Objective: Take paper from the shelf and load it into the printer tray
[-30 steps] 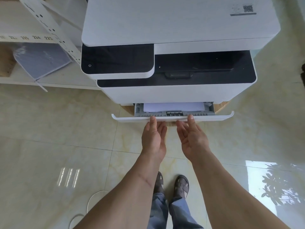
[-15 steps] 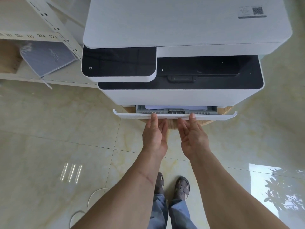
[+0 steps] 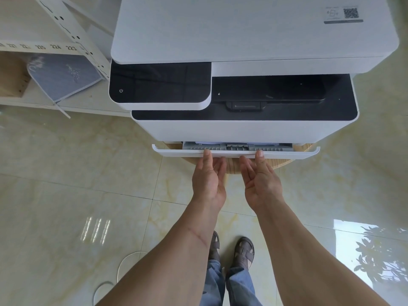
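Both grips were open, palms up: the left hand and right hand clasped nothing, each only pressing a thumb against the front panel of the paper tray, near its middle. That tray stood nearly shut under the printer, with just a narrow strip of white paper showing behind its grey guide. Judging by this, the loading looked done and only the last push home was left. More stock seemingly lay on the shelf at the printer's left edge.
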